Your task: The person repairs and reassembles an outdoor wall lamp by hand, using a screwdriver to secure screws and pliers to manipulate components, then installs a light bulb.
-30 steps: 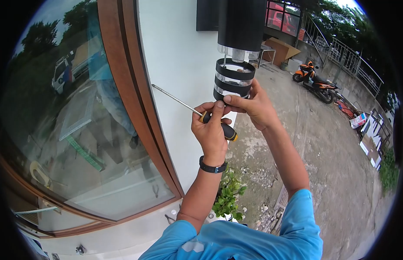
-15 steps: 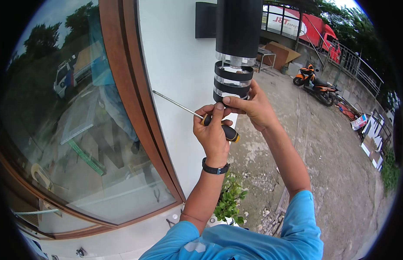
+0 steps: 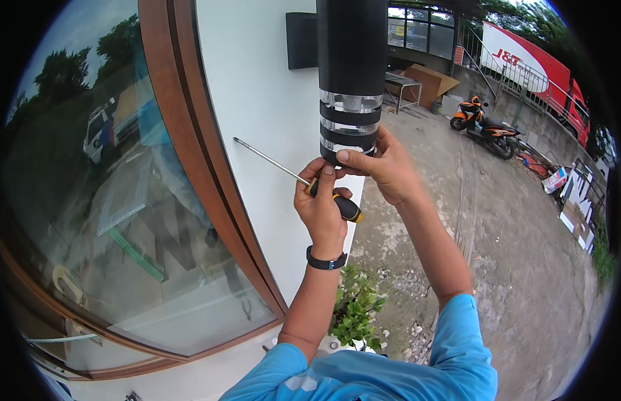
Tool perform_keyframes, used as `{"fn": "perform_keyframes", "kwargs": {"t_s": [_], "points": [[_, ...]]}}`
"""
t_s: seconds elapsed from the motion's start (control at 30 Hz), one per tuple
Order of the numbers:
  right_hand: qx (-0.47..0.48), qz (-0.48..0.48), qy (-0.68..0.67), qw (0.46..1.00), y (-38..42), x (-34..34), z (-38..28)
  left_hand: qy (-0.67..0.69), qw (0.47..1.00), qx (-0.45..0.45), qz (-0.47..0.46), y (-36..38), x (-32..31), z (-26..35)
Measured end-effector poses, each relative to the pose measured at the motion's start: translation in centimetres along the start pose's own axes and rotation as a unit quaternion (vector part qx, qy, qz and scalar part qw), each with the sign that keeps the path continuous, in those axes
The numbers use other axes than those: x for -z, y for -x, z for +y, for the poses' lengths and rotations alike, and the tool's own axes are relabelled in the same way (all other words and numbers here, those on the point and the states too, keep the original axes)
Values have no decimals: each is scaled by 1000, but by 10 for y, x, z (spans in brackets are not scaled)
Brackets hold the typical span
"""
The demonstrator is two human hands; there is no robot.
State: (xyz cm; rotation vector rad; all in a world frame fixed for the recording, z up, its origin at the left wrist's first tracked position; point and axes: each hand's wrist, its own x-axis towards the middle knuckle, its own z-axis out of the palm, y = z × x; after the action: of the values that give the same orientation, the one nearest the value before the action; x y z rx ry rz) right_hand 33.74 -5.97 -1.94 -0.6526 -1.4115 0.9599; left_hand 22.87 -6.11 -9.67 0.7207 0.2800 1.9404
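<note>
A black cylindrical wall lamp [image 3: 352, 50] hangs at the top middle of the view. Its lower end cover [image 3: 348, 117], of black rings with clear bands between them, sits up against the lamp body. My right hand [image 3: 392, 172] is closed around the cover's lower right side, thumb across the front of the bottom ring. From the left, my left hand [image 3: 322, 212] has its thumb and fingertips right at the cover's bottom edge. That same hand grips a screwdriver [image 3: 270, 160], its metal shaft pointing up left and its black and yellow handle sticking out to the right.
A square black box [image 3: 301, 40] is fixed to the white wall [image 3: 250, 93] beside the lamp. Left of it is a wood-framed glass pane [image 3: 183, 134] with reflections. A leafy plant [image 3: 357, 307] grows below my arms. Farther off stand a motorcycle [image 3: 487, 130] and a red and white truck [image 3: 531, 63].
The ringed cover has gone up to the lamp body, closing the gap that showed between them. Both hands moved with it, the screwdriver still in the left. The view has shifted slightly.
</note>
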Motion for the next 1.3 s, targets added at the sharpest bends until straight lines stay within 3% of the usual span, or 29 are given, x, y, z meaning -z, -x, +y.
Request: {"fn": "perform_keyframes", "kwargs": {"t_s": [0.8,0.93,1.3], "points": [[20,22,9,1000,-4,-4,2,-84,994,-16,-75,-13,13,-1],[42,41,57,997,-1,-5,2,-99,991,-29,-86,-14,12,1],[48,45,22,998,0,-6,7,-82,992,-69,-74,-15,16,-7]]}}
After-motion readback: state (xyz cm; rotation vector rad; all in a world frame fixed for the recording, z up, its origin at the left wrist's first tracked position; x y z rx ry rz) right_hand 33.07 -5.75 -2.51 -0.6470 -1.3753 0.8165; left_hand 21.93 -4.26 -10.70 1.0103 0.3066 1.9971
